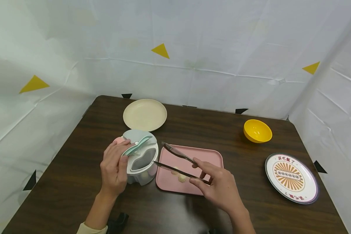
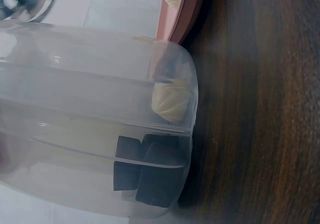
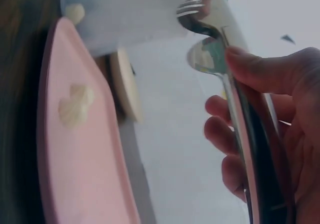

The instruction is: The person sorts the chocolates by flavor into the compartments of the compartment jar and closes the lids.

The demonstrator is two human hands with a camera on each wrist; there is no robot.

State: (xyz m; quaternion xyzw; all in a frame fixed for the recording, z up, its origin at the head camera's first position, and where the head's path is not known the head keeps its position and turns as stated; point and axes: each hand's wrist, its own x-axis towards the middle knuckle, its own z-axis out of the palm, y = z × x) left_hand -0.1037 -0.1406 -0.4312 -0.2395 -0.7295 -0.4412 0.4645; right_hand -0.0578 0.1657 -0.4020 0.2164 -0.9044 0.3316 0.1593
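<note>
My left hand (image 1: 114, 165) pinches a raised mint-green lid (image 1: 137, 146) on the divided container (image 1: 143, 177). Under that lid, one compartment's opening is uncovered. Through the clear wall in the left wrist view, one compartment shows a pale pleated piece (image 2: 171, 101), and another has black blocks (image 2: 160, 174). With thumb and fingers, my right hand (image 1: 219, 185) grips metal tongs (image 1: 178, 153), their arms spread and nothing between the tips. The tongs reach over the pink tray (image 1: 204, 156) toward the container. Two pale shell-like pieces (image 3: 75, 106) lie on the tray.
Behind the container lies a cream plate (image 1: 144, 115). A yellow bowl (image 1: 257, 131) stands at the back right, and a white patterned plate (image 1: 291, 178) is nearer the right edge. White sheeting (image 1: 193, 39) closes off the table's back and sides.
</note>
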